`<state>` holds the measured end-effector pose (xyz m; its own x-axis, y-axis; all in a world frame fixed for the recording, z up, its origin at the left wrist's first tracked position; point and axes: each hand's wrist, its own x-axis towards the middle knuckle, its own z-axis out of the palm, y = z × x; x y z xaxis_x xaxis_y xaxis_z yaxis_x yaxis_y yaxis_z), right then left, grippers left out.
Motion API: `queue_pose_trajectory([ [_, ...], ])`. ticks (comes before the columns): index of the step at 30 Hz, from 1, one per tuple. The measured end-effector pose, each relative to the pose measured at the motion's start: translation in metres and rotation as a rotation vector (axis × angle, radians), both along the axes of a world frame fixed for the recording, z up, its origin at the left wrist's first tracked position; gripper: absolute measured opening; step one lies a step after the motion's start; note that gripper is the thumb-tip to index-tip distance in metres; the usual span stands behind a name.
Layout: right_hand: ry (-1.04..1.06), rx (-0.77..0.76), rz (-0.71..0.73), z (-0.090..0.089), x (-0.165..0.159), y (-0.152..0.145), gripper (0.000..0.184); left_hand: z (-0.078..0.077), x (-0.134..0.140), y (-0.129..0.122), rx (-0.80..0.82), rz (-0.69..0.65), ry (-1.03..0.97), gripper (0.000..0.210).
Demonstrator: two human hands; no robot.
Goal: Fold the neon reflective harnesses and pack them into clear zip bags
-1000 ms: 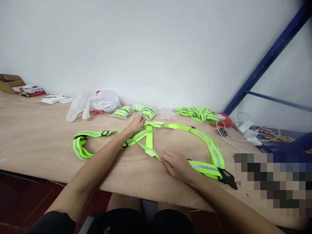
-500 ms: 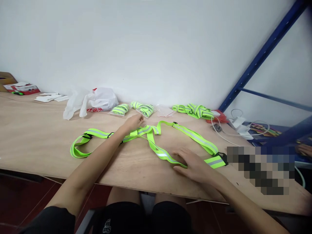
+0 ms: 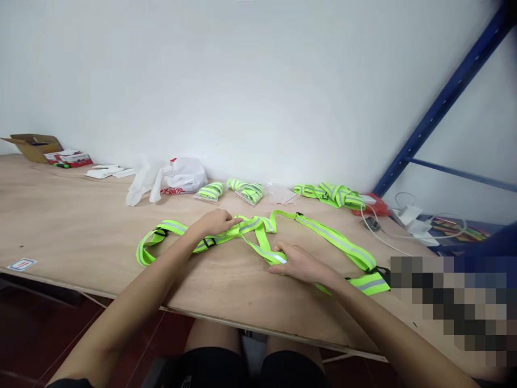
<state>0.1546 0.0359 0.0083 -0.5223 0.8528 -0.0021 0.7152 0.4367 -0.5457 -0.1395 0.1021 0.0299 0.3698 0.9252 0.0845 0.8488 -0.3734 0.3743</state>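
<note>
A neon-yellow reflective harness with a silver stripe and black buckles lies spread across the wooden table. My left hand is closed at its middle, thumb and fingers on the strap where several bands meet. Further right, my right hand pinches the strap that runs toward the near side; its fingers curl round the band. The harness's left loop lies partly behind my left forearm, and part of the right-hand strap is hidden under my right hand and wrist.
Along the wall lie bagged reflective straps, a clear plastic bag, a loose strap pile and a white plastic bag. A cardboard box stands far left. White cables and a blue metal frame are at the right.
My left hand has come down from near the bagged straps onto the harness. My right hand has moved left along the strap and closed on it. The view has shifted slightly left.
</note>
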Motion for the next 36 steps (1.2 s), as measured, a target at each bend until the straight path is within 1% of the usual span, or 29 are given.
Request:
queue_pose_trajectory([
  [3, 0.034, 0.021, 0.0, 0.007, 0.006, 0.004, 0.031, 0.002, -0.011, -0.005, -0.188, -0.172, -0.119, 0.057],
  [5, 0.043, 0.047, 0.02, 0.015, 0.009, 0.007, 0.027, 0.002, -0.016, -0.006, -0.247, -0.219, -0.138, 0.048],
  [7, 0.039, 0.082, 0.025, 0.023, 0.01, 0.011, 0.021, 0.002, -0.018, -0.005, -0.246, -0.218, -0.149, 0.043],
  [9, 0.018, 0.125, -0.01, 0.027, 0.012, 0.016, 0.017, 0.001, -0.018, -0.006, -0.224, -0.216, -0.145, 0.044],
  [11, 0.003, 0.17, -0.065, 0.029, 0.014, 0.024, 0.019, 0.001, -0.016, -0.007, -0.194, -0.22, -0.121, 0.047],
  [13, 0.003, 0.198, -0.1, 0.028, 0.018, 0.03, 0.021, 0.002, -0.013, -0.009, -0.154, -0.223, -0.107, 0.039],
  [15, 0.016, 0.22, -0.111, 0.029, 0.022, 0.036, 0.019, 0.005, -0.012, -0.011, -0.132, -0.244, -0.122, 0.024],
  [17, 0.031, 0.251, -0.115, 0.034, 0.028, 0.038, 0.019, 0.013, -0.014, -0.014, -0.123, -0.252, -0.15, 0.027],
  [20, 0.034, 0.288, -0.09, 0.051, 0.038, 0.036, 0.018, 0.033, -0.017, -0.021, -0.044, -0.172, -0.255, 0.032],
  [23, 0.012, 0.347, -0.06, 0.076, 0.049, 0.033, 0.016, 0.057, -0.015, -0.031, 0.001, -0.065, -0.432, 0.033],
  [25, -0.033, 0.418, -0.093, 0.095, 0.056, 0.031, 0.018, 0.072, -0.012, -0.038, -0.005, -0.015, -0.476, 0.032],
  [27, -0.085, 0.48, -0.163, 0.115, 0.063, 0.029, 0.023, 0.087, -0.009, -0.045, 0.016, -0.006, -0.456, 0.031],
  [30, -0.096, 0.519, -0.232, 0.144, 0.069, 0.021, 0.03, 0.113, -0.007, -0.056, 0.089, -0.044, -0.408, 0.028],
  [33, -0.044, 0.565, -0.231, 0.176, 0.072, 0.006, 0.037, 0.144, -0.008, -0.072, 0.168, -0.069, -0.37, 0.027],
  [36, -0.017, 0.61, -0.214, 0.207, 0.074, -0.015, 0.042, 0.174, -0.009, -0.091, 0.238, -0.054, -0.341, 0.029],
])
